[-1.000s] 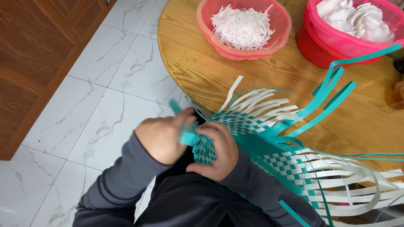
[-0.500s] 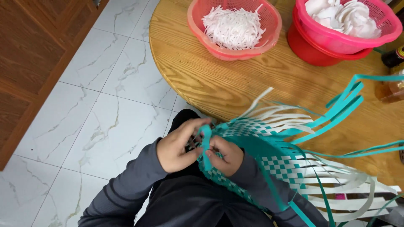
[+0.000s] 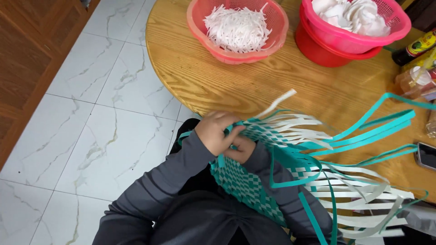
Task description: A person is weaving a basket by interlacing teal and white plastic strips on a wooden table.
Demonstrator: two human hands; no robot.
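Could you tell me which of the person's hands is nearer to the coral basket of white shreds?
The left hand; it lies below the coral basket, at the table edge. The right hand sits lower, farther away.

Left hand (image 3: 214,131) and right hand (image 3: 239,148) grip teal-and-white woven strip mat (image 3: 245,181) beside round wooden table (image 3: 227,86).

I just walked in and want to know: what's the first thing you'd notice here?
The teal and white woven piece jumps out first, lying over the person's lap with long loose strips fanning right across the round wooden table. The left hand and right hand pinch its near edge together. At the table's far side sit a pink basket of white shreds and a brighter pink basket nested in a red bowl.
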